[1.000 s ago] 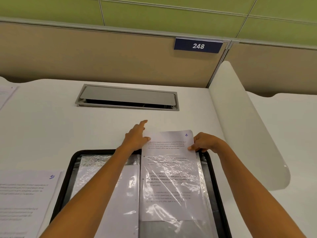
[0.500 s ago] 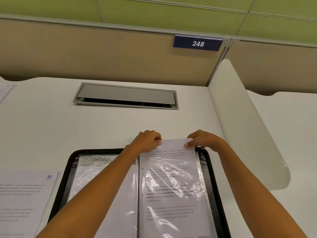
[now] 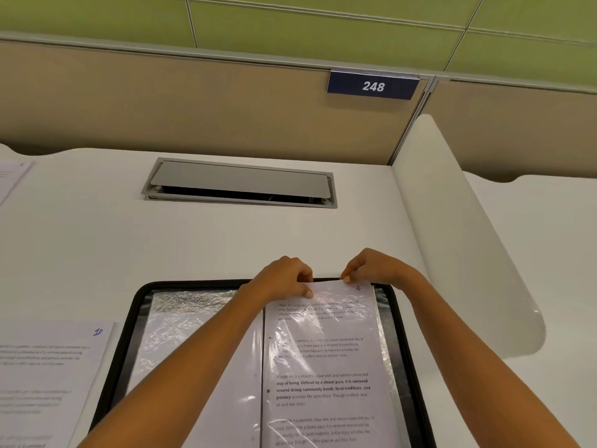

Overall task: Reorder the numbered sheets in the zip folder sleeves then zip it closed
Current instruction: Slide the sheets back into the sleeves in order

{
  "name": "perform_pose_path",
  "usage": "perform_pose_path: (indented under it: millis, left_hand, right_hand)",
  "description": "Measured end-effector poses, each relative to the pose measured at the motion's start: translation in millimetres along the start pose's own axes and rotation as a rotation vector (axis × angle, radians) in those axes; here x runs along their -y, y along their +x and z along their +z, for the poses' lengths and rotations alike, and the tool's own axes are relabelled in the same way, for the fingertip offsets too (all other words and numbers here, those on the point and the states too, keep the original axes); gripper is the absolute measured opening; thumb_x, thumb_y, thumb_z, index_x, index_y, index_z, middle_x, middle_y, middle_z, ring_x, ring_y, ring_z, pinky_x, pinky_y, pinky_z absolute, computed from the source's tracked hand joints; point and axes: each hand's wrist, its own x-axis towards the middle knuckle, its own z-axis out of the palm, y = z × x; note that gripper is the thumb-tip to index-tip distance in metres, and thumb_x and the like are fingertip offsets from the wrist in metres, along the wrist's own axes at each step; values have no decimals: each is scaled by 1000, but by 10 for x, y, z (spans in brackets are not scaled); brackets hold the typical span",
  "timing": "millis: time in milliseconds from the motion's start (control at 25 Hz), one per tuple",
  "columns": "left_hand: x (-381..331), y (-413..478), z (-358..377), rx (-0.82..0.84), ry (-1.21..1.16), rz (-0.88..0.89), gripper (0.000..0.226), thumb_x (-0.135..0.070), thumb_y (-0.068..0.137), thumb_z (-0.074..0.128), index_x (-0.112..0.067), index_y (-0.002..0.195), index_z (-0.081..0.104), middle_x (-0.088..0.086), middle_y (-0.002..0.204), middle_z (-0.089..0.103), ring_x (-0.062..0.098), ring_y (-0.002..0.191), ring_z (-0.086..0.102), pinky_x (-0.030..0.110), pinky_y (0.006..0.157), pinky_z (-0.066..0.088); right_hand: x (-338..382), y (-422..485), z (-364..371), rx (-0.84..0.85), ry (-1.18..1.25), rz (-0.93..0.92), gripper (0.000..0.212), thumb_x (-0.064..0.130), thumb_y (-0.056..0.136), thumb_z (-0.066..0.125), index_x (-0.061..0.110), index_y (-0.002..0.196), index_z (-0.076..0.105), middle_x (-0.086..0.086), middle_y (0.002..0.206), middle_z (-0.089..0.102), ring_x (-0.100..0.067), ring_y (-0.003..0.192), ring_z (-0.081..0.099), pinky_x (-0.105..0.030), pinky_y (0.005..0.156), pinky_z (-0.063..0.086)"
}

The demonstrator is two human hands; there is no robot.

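A black-rimmed zip folder (image 3: pixel 129 321) lies open on the white desk, with clear plastic sleeves on both sides. The sheet marked 4 (image 3: pixel 326 360) sits in the right-hand sleeve, its top edge level with the sleeve's mouth. My left hand (image 3: pixel 284 279) pinches the sleeve's top edge near the spine. My right hand (image 3: pixel 371 266) pinches the top edge beside the number 4. The left-hand sleeve (image 3: pixel 193 321) holds a white sheet, partly hidden by my left forearm.
A loose sheet marked 10 (image 3: pixel 48 376) lies left of the folder. Another sheet's corner (image 3: pixel 13 176) shows at the far left. A grey cable hatch (image 3: pixel 239 182) sits behind the folder. A white curved divider (image 3: pixel 462 234) stands on the right.
Sheet 4 slid down into the right sleeve until only its top edge reached the opening. My left hand went from flat fingers to a pinch at the top edge.
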Motion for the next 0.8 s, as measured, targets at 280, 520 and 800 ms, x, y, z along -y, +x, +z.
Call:
perform_pose_path:
  millis: [280, 520, 800]
  left_hand:
    - [3, -58, 59, 26, 39, -5, 16, -29, 94, 59, -19, 103, 66, -1, 103, 67, 15, 89, 60, 29, 75, 47]
    - [-63, -66, 137, 47, -15, -27, 27, -39, 91, 58, -16, 87, 72, 6, 84, 70, 15, 67, 56, 27, 63, 43]
    - [-184, -39, 186, 52, -49, 25, 18, -29, 88, 62, -21, 101, 71, -8, 89, 64, 7, 80, 59, 20, 69, 45]
  right_hand:
    - [-13, -119, 203, -52, -137, -105, 13, 21, 81, 74, 19, 94, 73, 5, 89, 69, -10, 86, 62, -20, 77, 47]
    - [-45, -187, 292, -47, -240, -89, 11, 17, 85, 69, 14, 94, 76, 0, 87, 71, -2, 73, 56, -12, 65, 40]
    - [-87, -290, 213, -85, -185, -115, 11, 15, 90, 60, 18, 89, 71, 10, 75, 69, -1, 76, 58, -12, 67, 37]
